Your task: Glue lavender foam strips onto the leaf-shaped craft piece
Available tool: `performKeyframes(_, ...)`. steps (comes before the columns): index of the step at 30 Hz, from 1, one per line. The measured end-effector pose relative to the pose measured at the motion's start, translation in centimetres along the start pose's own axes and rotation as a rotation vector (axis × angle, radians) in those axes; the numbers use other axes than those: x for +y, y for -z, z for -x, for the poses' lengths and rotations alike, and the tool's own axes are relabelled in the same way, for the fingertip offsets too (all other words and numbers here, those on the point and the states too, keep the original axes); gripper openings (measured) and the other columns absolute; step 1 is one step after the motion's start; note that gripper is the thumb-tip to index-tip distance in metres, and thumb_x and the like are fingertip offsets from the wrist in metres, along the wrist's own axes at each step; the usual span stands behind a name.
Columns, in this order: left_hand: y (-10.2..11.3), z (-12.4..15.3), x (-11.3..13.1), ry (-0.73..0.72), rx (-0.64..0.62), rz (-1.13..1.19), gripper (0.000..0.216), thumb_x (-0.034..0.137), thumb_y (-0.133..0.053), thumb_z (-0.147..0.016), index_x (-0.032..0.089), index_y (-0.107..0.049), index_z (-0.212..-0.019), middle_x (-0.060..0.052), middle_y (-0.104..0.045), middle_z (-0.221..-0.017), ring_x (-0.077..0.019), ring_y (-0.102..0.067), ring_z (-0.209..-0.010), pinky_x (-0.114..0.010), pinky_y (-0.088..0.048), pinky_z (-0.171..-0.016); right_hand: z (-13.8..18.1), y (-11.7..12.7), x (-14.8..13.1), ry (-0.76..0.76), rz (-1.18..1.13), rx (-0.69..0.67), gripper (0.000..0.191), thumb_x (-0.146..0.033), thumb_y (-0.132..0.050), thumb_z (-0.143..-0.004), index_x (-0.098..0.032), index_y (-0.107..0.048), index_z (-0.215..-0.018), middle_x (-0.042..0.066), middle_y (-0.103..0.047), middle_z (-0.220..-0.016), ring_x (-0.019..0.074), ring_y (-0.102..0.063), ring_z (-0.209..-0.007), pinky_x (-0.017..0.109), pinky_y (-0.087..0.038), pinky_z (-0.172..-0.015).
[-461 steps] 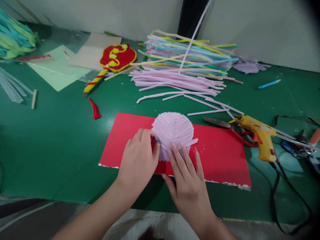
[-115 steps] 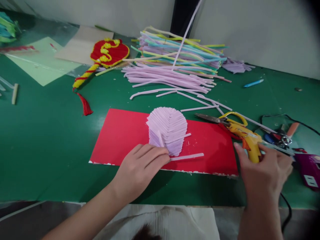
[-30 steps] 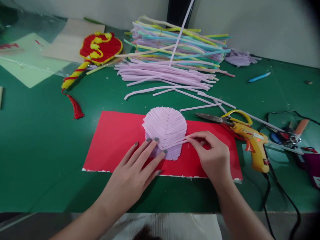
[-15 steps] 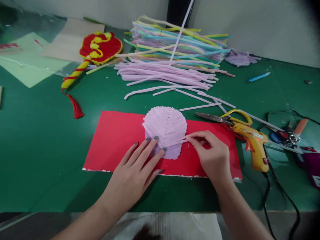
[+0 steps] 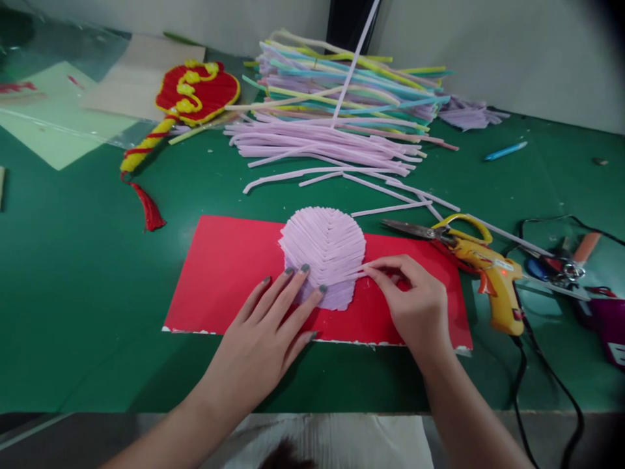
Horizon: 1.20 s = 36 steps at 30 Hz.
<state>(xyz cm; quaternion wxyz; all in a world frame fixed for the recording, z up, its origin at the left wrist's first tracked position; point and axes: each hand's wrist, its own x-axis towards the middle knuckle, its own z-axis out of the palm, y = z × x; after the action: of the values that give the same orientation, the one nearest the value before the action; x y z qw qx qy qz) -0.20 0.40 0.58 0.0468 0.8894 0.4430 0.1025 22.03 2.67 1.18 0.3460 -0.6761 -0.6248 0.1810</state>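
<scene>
A round lilac fan-shaped piece [image 5: 325,241], covered with pipe cleaners laid in a slanting V pattern, lies on a red board [image 5: 219,260]. My left hand [image 5: 268,319] rests flat with spread fingers, its fingertips on the lower left of the piece. Between thumb and forefinger, my right hand [image 5: 415,296] pinches the end of a lilac pipe cleaner [image 5: 355,276] at the piece's right edge. The pipe cleaner's other end runs toward my left fingertips. Below it, the lower part of the piece shows a darker, smoother lilac surface.
Scissors [image 5: 413,229] and a yellow glue gun [image 5: 505,293] with a black cable lie at the right. Lilac pipe cleaners [image 5: 322,143] and a multicoloured bundle [image 5: 351,78] lie behind. A finished red and yellow fan [image 5: 195,94] with a tassel is back left; a blue pen [image 5: 506,150] lies right.
Almost nothing differs. Both hands keep their places on the piece, with the right hand still pinching the pipe cleaner; the view has shifted very slightly.
</scene>
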Motion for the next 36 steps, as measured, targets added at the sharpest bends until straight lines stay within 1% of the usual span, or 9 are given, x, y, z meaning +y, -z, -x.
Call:
performKeyframes(7,0.1,0.0,0.3,0.018,-0.020,0.032,0.044,0.038,-0.041,-0.094,0.025,-0.047,-0.136,-0.006,-0.040,-0.147,-0.0263,-0.041,-0.132,-0.045,-0.035,-0.108,0.0,0.0,0.0,0.007,0.009,-0.004,0.009,-0.024,-0.059,-0.084,-0.022,-0.067,-0.081,0.002,-0.070,-0.082,0.0138,-0.058,-0.069,0.028,-0.048,-0.064)
performKeyframes(14,-0.1,-0.2,1.3,0.078,-0.002,0.060,0.050,0.043,-0.044,-0.091,0.025,-0.044,-0.138,-0.008,-0.042,-0.145,-0.0287,-0.039,-0.133,-0.049,-0.033,-0.109,0.0,0.0,0.0,-0.002,0.002,-0.006,0.007,-0.023,-0.060,-0.083,-0.022,-0.068,-0.082,0.001,-0.070,-0.082,0.0137,-0.059,-0.070,0.026,-0.047,-0.064)
performKeyframes(20,-0.1,-0.2,1.8,0.111,-0.016,0.063,0.051,0.041,-0.045,-0.091,0.025,-0.041,-0.140,-0.008,-0.039,-0.147,-0.0286,-0.036,-0.135,-0.050,-0.031,-0.110,0.0,0.0,0.1,-0.003,-0.006,-0.007,0.006,-0.023,-0.062,-0.083,-0.022,-0.067,-0.082,0.000,-0.069,-0.082,0.0129,-0.059,-0.071,0.025,-0.047,-0.065)
performKeyframes(27,-0.1,-0.3,2.2,0.139,-0.040,0.072,0.052,0.038,-0.045,-0.091,0.026,-0.037,-0.142,-0.007,-0.036,-0.149,-0.0299,-0.032,-0.136,-0.055,-0.026,-0.111,0.0,-0.1,0.2,0.002,-0.005,-0.002,0.009,-0.026,-0.059,-0.084,-0.022,-0.068,-0.082,0.002,-0.070,-0.082,0.0145,-0.059,-0.070,0.029,-0.048,-0.064)
performKeyframes(32,0.0,-0.3,2.3,0.147,-0.040,0.078,0.051,0.036,-0.046,-0.091,0.026,-0.038,-0.141,-0.007,-0.036,-0.149,-0.0295,-0.032,-0.137,-0.056,-0.023,-0.112,0.0,-0.1,0.1,0.000,-0.004,-0.003,0.011,-0.026,-0.058,-0.085,-0.022,-0.067,-0.082,0.002,-0.070,-0.082,0.0146,-0.059,-0.070,0.029,-0.049,-0.065)
performKeyframes(36,-0.1,-0.3,2.3,0.150,-0.034,0.085,0.050,0.036,-0.046,-0.091,0.027,-0.039,-0.140,-0.007,-0.036,-0.149,-0.0296,-0.033,-0.136,-0.056,-0.023,-0.112,0.0,0.0,0.1,0.005,-0.002,0.007,0.011,-0.026,-0.058,-0.085,-0.023,-0.068,-0.082,0.002,-0.070,-0.082,0.0148,-0.060,-0.070,0.029,-0.049,-0.065)
